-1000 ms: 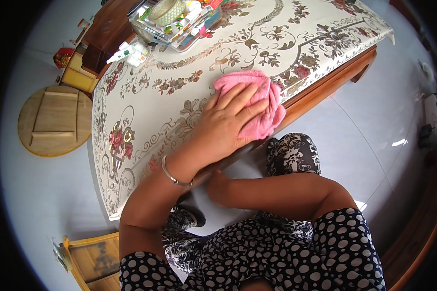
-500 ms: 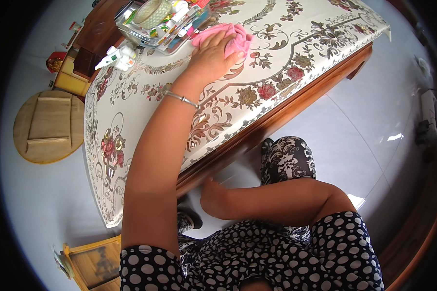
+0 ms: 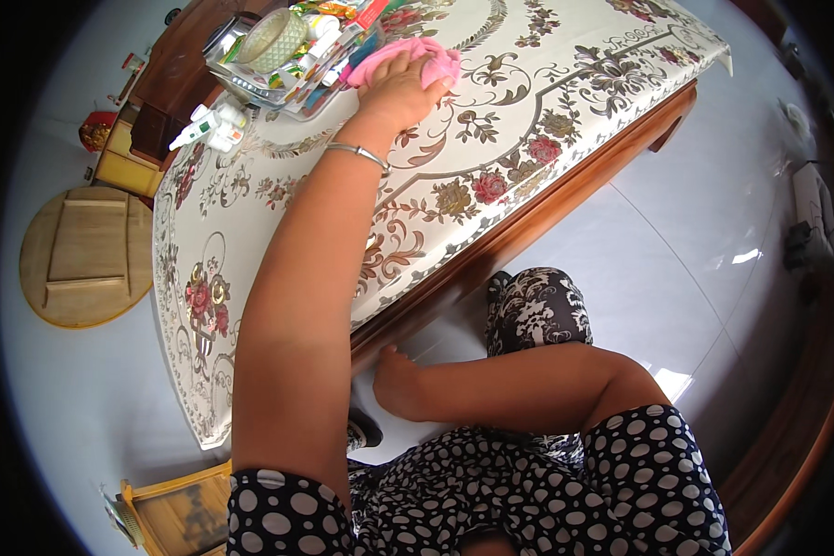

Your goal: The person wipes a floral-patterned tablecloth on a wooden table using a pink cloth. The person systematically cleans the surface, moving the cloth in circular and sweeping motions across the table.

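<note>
My left hand (image 3: 398, 93) presses down on a bunched pink cloth (image 3: 442, 67), fingers bent over it, on a table with a white floral tablecloth (image 3: 491, 139). A silver bracelet circles that wrist. Just left of the cloth stands a clear plastic box (image 3: 296, 107), filled with small packets, tubes and a pale patterned round container (image 3: 271, 42). My right hand (image 3: 400, 385) hangs low by the table's near edge, bent in at the wrist. Its fingers are mostly hidden, and nothing shows in it.
Several small white bottles (image 3: 215, 128) lie or stand left of the box. A round wooden board (image 3: 85, 255) is beyond the table's left end. A wooden frame-like piece (image 3: 181, 510) sits at lower left. The table's wooden edge (image 3: 528, 222) runs along the near side.
My left hand and the pink cloth have slid farther across the table, along the plastic box. The whole view has shifted slightly; my right hand stays low near the table edge.
</note>
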`<state>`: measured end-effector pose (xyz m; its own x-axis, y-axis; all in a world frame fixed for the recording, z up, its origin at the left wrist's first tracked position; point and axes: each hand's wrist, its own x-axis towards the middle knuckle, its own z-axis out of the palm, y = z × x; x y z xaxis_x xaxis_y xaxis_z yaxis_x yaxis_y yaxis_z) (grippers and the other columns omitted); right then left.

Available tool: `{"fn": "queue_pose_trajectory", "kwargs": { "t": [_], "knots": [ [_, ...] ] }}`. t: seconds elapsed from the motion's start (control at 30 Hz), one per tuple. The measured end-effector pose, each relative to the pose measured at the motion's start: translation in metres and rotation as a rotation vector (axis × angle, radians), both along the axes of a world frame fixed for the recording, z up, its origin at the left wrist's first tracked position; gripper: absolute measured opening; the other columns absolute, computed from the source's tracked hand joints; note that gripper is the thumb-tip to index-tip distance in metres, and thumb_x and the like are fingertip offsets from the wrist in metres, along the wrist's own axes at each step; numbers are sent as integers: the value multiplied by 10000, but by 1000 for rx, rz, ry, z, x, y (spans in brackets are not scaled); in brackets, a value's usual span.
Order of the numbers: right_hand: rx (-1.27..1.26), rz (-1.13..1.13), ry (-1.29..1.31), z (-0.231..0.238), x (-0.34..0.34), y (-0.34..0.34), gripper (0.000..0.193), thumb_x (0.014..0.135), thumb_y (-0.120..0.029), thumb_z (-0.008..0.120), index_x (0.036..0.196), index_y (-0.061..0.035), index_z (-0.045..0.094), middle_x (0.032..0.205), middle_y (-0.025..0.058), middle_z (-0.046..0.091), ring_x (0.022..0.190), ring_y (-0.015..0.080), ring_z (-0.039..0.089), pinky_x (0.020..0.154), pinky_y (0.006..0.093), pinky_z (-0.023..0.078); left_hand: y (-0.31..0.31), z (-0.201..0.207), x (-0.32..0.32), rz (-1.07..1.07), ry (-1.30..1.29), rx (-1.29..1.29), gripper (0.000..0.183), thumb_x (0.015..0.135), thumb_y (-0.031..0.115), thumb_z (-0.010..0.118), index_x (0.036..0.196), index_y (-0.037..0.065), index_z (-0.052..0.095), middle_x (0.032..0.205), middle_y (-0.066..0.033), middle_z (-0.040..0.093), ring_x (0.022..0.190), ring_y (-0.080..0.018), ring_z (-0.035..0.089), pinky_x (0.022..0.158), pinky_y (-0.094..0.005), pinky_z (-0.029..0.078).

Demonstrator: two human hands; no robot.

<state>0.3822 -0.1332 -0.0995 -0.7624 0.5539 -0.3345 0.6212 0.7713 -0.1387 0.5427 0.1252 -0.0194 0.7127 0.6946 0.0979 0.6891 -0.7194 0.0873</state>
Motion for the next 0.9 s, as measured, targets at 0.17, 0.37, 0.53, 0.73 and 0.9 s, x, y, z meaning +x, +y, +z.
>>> {"fn": "queue_pose_trajectory", "kwargs": {
  "t": [0.17, 0.37, 0.53, 0.73, 0.9],
  "knots": [
    [-74, -90, -96, -20, -23, 10, 288, 749, -153, 555, 981, -20, 664, 1002, 202, 617, 909, 381, 562, 840, 522, 363, -47, 5, 9, -164, 42, 57, 784, 802, 633, 409, 1396, 141, 269, 1454, -64, 230, 1329, -267, 210, 1058, -421, 200],
    [-126, -155, -186, -78, -66, 36, 370, 773, -265, 593, 1101, -95, 613, 1097, 120, 601, 1004, 306, 554, 882, 458, 388, -110, 7, 15, -321, 5, 76, 678, 833, 589, 404, 1382, 203, 308, 1464, -63, 207, 1344, -240, 173, 1066, -475, 150],
    [-33, -281, 0, -76, -57, 43, 364, 775, -283, 596, 1086, -93, 611, 1076, 116, 605, 994, 300, 560, 871, 448, 399, -154, 6, -17, -516, -166, 177, 538, 847, 485, 477, 1322, 244, 403, 1415, -80, 310, 1310, -272, 245, 1053, -456, 200],
    [51, -294, 205, -61, -28, 38, 360, 778, -304, 599, 1068, -91, 609, 1049, 112, 611, 982, 294, 567, 856, 436, 413, -176, 7, -96, -511, -271, 202, 474, 788, 343, 570, 1235, 198, 505, 1359, -99, 384, 1263, -252, 323, 1022, -446, 248],
    [42, -205, 112, -38, 1, 35, 358, 780, -322, 601, 1053, -90, 607, 1028, 108, 616, 972, 288, 573, 845, 426, 424, -193, 16, -166, -453, -293, 164, 468, 718, 295, 652, 1167, 196, 561, 1350, -79, 388, 1252, -255, 328, 1003, -434, 271]
  ]
}}
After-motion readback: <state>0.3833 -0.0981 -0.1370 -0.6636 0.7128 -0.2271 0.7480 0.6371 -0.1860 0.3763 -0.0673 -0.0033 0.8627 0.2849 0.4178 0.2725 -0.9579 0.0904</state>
